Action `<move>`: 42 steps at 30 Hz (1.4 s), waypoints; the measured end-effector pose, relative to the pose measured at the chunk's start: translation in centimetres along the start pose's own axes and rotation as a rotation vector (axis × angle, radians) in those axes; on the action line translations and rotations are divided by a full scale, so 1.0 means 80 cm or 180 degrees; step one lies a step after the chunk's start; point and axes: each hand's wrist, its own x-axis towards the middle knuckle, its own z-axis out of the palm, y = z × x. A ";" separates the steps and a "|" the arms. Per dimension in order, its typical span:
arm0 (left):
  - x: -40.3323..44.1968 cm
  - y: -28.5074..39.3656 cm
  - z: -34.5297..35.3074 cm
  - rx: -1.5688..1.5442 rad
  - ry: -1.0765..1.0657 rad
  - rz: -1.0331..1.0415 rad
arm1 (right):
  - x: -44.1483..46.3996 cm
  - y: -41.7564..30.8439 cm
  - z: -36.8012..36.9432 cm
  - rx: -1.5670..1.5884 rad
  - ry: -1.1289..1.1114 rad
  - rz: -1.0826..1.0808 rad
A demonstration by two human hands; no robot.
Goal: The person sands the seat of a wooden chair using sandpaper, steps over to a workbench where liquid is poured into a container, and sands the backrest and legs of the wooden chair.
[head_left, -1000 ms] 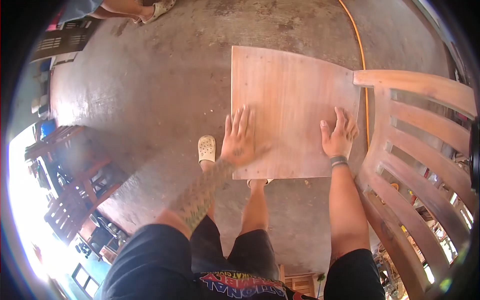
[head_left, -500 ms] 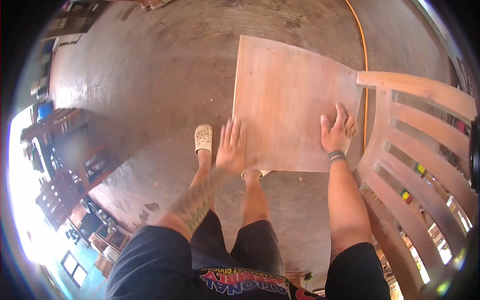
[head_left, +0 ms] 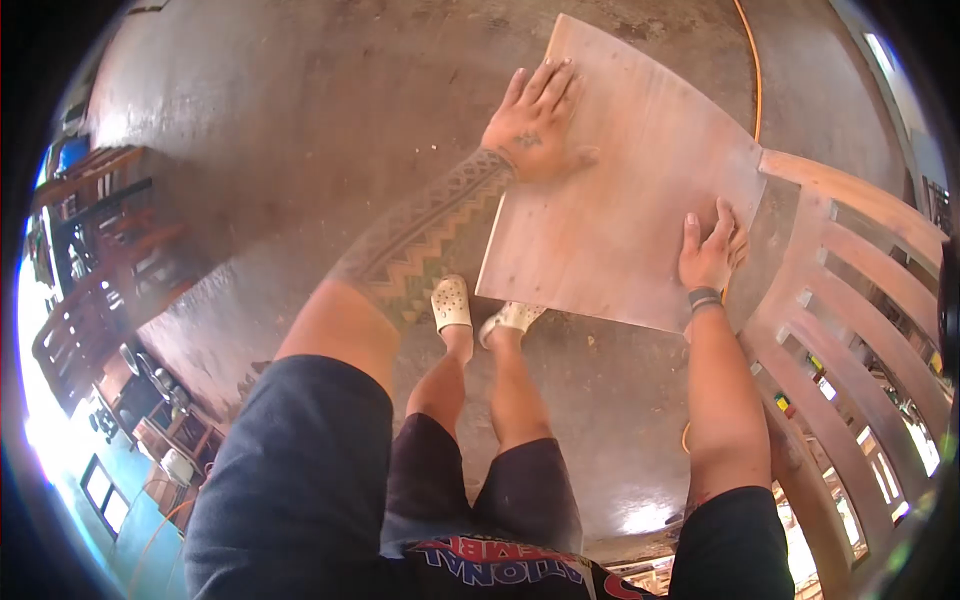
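A wooden chair lies below me, its flat, square seat facing up and its slatted backrest at the right. My left hand rests flat on the seat near its far left edge, palm down with fingers spread, partly smeared by motion. At the backrest side, my right hand lies on the seat's right edge, with thumb and index finger apart. Its other fingers are bent and partly hidden beside the edge. I see no tool or cloth in either hand.
A concrete floor surrounds the chair. My feet in cream clogs stand close to the seat's near edge. An orange cord runs along the floor behind the chair. Dark wooden chairs and assorted clutter are at the left.
My left hand has moved from the seat's near left corner toward its far left edge. The chair appears turned and shifted rightward in view; my right hand stays on the seat's right edge.
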 end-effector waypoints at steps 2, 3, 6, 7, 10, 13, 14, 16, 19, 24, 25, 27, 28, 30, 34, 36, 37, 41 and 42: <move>-0.024 0.022 -0.004 -0.0098 0.0008 -0.0432 | 0.004 0.001 -0.002 0.0026 0.0053 -0.0007; -0.070 0.037 -0.021 -0.0111 -0.0308 -0.0417 | 0.004 0.003 0.000 0.0015 0.0076 -0.0020; -0.222 0.101 -0.040 -0.0650 -0.0614 -0.0812 | -0.005 0.007 0.003 -0.0044 0.0046 0.0025; -0.246 0.112 -0.043 -0.0836 -0.0687 -0.1020 | 0.004 0.008 0.006 -0.0076 0.0038 0.0034; -0.256 0.112 -0.038 -0.1301 -0.0252 -0.1323 | 0.002 0.005 0.003 -0.0031 0.0052 -0.0047; -0.224 0.090 -0.040 -0.2056 -0.0297 -0.1401 | 0.003 0.002 0.001 -0.0084 0.0022 -0.0061; -0.210 0.082 -0.042 -0.2293 -0.0359 -0.1439 | 0.005 0.004 0.002 -0.0041 0.0051 -0.0129; -0.157 0.056 -0.035 -0.2143 -0.0376 -0.1288 | 0.002 0.006 0.003 0.0050 0.0104 -0.0215; -0.030 -0.010 0.004 -0.2041 -0.0090 -0.1199 | 0.002 0.005 0.004 -0.0088 0.0104 -0.0167; 0.109 -0.043 0.035 -0.1636 0.0477 -0.1588 | 0.001 0.002 0.001 -0.0027 0.0087 -0.0137; 0.100 -0.036 0.039 -0.1634 0.0486 -0.1454 | 0.002 0.002 0.001 -0.0035 0.0092 -0.0131; 0.058 -0.020 0.030 -0.1490 0.0189 -0.1157 | 0.002 0.003 0.000 -0.0010 0.0050 -0.0115; 0.005 -0.008 0.007 -0.1337 -0.0113 -0.0990 | 0.003 0.004 0.001 0.0018 0.0049 -0.0100; -0.100 0.034 -0.017 -0.0841 -0.0195 -0.0480 | 0.003 0.003 0.000 0.0068 0.0079 -0.0154; -0.225 0.124 -0.029 0.0017 -0.1132 -0.0721 | 0.004 0.003 -0.006 -0.0055 -0.0035 -0.0063; -0.213 0.124 -0.031 0.0014 -0.1148 -0.0874 | 0.007 0.003 -0.007 -0.0081 -0.0082 0.0005; -0.189 0.099 -0.013 0.0671 -0.1248 -0.0756 | 0.005 0.003 -0.008 -0.0060 -0.0121 0.0016; 0.024 0.032 0.006 0.0350 -0.0494 -0.0857 | 0.009 0.002 -0.010 -0.0096 -0.0285 0.0121; 0.068 0.018 0.012 0.0421 -0.0526 -0.0682 | 0.008 0.003 -0.013 -0.0069 -0.0347 0.0164</move>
